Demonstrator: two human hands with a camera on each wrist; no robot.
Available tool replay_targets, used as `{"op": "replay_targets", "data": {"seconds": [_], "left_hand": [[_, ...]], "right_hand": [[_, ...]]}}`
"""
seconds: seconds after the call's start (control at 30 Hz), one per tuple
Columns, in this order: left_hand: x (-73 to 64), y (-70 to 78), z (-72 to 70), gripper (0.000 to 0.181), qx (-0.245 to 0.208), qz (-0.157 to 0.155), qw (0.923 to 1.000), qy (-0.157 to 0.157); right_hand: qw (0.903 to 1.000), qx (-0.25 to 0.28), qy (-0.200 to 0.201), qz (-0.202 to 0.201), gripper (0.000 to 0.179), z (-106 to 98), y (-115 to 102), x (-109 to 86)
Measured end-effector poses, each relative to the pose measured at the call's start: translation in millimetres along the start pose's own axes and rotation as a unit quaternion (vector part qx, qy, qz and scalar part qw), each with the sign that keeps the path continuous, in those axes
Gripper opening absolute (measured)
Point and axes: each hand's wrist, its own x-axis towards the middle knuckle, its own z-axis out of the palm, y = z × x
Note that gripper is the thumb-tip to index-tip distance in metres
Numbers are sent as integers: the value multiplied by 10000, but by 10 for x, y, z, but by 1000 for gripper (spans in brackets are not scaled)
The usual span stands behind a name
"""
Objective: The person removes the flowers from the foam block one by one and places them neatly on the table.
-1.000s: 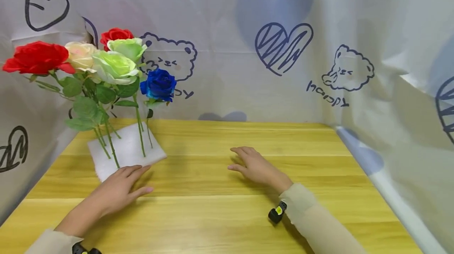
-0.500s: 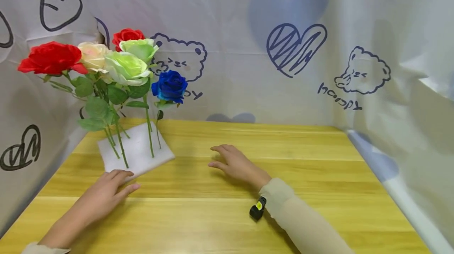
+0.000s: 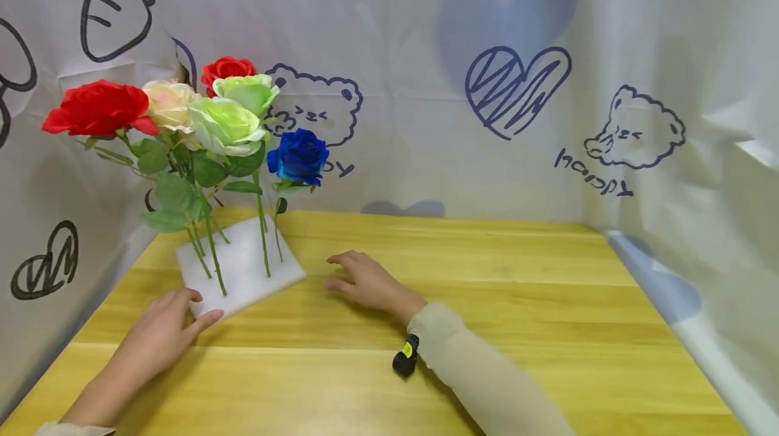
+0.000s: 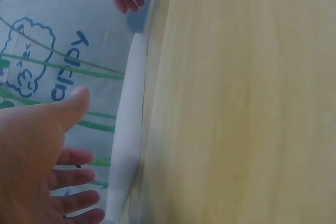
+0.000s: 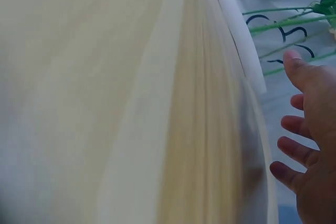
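A white foam slab (image 3: 243, 287) lies at the table's left, with several rose stems standing upright in it. The blooms are a large red rose (image 3: 100, 109), a smaller red rose (image 3: 228, 71) behind, a cream rose (image 3: 169, 105), two pale green roses (image 3: 225, 126) and a blue rose (image 3: 298, 155). My left hand (image 3: 158, 331) is at the slab's near left corner, thumb and fingertips right at its edge; the left wrist view shows the fingers (image 4: 76, 201) loosely spread. To the right of the slab, my right hand (image 3: 368, 284) hovers with fingers apart, holding nothing.
The wooden table (image 3: 517, 334) extends to the right and towards me. White sheeting (image 3: 414, 145) with drawn hearts and bears walls it at the back and both sides. A black wrist strap (image 3: 406, 356) sits on the right sleeve.
My right hand has moved left towards the slab. The left hand has shifted from in front of the slab to its near left corner. The head view has turned slightly left.
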Motion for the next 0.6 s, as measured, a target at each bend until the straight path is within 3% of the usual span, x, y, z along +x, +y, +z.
{"op": "replay_targets", "data": {"seconds": [0.2,0.6], "left_hand": [[49,-67,18,80,-100,-94,9999,20],[222,-209,41,99,-118,-337,9987,-366]], "right_hand": [[9998,143,44,-103,55,88,-129,165],[9993,-140,-88,-348,56,278,-323,406]]}}
